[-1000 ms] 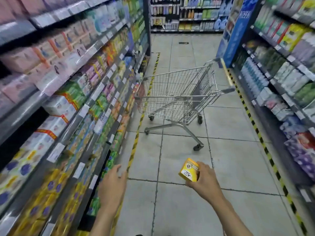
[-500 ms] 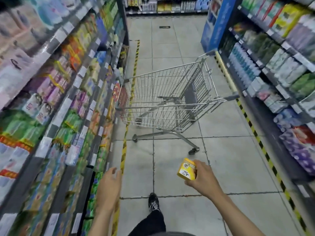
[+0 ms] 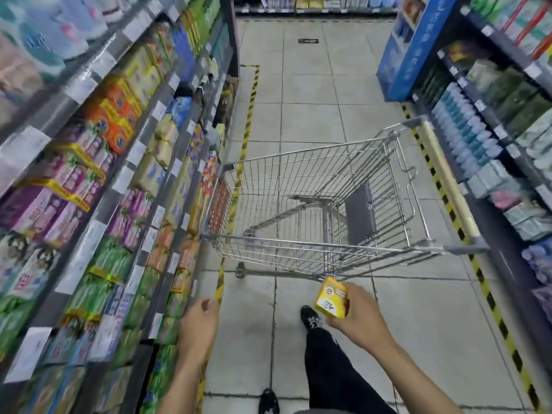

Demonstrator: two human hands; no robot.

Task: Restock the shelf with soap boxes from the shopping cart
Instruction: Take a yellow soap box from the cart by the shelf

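Note:
My right hand [image 3: 360, 319] grips a small yellow soap box [image 3: 331, 297] at waist height, just in front of the near rim of the wire shopping cart [image 3: 310, 243]. No boxes show inside the cart's basket. My left hand [image 3: 199, 327] hangs beside the left shelf [image 3: 98, 210], fingers loosely curled, holding nothing. That shelf carries rows of coloured soap packs in purple, green, orange and yellow.
The cart stands across the tiled aisle, its handle [image 3: 448, 186] near the right shelf [image 3: 490, 150] of bottles and packs. Yellow-black floor tape [image 3: 246, 127] runs along both shelf bases. My legs and shoes [image 3: 310, 318] are below. A blue display [image 3: 409, 49] stands at the far right.
I have stepped closer to the cart, which now fills the middle of the view. My right hand has kept hold of the yellow box; my left hand stays by the shelf.

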